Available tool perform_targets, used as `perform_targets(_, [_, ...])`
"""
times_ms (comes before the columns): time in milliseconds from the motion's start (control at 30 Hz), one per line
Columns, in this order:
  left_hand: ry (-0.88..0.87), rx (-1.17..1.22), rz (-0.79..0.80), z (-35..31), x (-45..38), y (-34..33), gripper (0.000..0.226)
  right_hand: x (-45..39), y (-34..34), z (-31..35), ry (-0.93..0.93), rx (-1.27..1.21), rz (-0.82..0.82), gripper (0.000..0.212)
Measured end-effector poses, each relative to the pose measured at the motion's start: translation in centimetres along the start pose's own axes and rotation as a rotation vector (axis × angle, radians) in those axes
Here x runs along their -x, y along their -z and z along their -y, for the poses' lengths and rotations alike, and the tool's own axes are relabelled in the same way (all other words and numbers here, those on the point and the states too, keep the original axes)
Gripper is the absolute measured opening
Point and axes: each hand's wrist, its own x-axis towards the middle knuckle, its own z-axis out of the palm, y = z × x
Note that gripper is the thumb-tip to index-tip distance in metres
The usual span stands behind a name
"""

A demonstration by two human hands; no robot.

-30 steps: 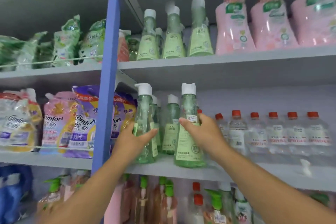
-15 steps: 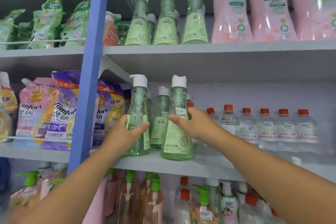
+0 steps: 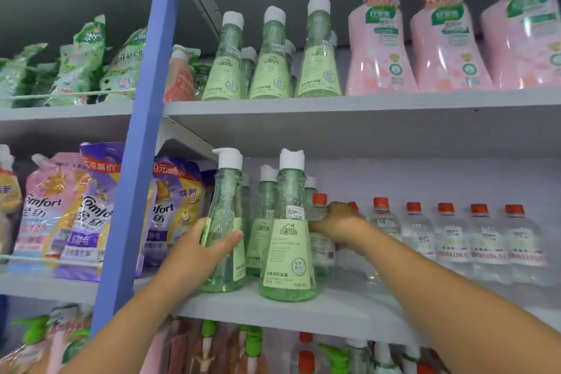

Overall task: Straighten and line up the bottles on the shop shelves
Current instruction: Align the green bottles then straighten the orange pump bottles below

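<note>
On the middle shelf (image 3: 349, 313) stand green cone-shaped bottles with white caps. My left hand (image 3: 200, 252) grips the leftmost green bottle (image 3: 226, 212), which stands with its label turned sideways. A second green bottle (image 3: 288, 240) stands upright near the shelf's front edge, label facing me, with no hand on it. My right hand (image 3: 337, 225) reaches behind it and holds a clear red-capped bottle (image 3: 320, 240). More green bottles (image 3: 264, 222) stand behind.
A row of clear red-capped bottles (image 3: 449, 240) fills the shelf to the right. Green bottles (image 3: 270, 67) and pink bottles (image 3: 376, 48) line the upper shelf. A blue upright post (image 3: 142, 143) divides off pouches (image 3: 91, 215) at left. Pump bottles (image 3: 252, 349) stand below.
My right hand has let go of the second green bottle and moved right and back to a clear red-capped bottle. My left hand keeps its grip on the leftmost green bottle.
</note>
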Motion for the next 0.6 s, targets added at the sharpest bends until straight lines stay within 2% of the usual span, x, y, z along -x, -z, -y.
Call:
perform_targets(133, [0.014, -0.014, 0.024, 0.3, -0.3, 0.0, 0.103, 2.0, 3.7, -1.5, -0.095, 0.175, -0.047, 0.049])
perform_targets(267, [0.026, -0.01, 0.026, 0.1, 0.1, -0.2, 0.104, 3.4, 6.1, -2.8, -0.122, 0.314, -0.06, 0.062])
perform_targets(400, [0.029, -0.035, 0.03, -0.2, 0.4, -0.1, 0.107, 4.0, 6.8, -3.5, -0.141, 0.513, -0.074, 0.057])
perform_targets(500, [0.022, -0.048, 0.046, -0.4, 0.7, 0.0, 0.106, 3.3, 6.3, -4.2, -0.208, 0.588, -0.302, 0.076])
perform_targets(567, [0.014, -0.068, 0.059, -0.6, 0.9, 0.0, 0.104, 3.2, 5.2, -3.4, -0.033, 0.644, -0.534, 0.081])
perform_targets(600, [0.008, -0.074, 0.067, -0.6, 0.9, 0.0, 0.103, 3.7, 4.6, -2.4, 0.103, 0.538, -0.564, 0.078])
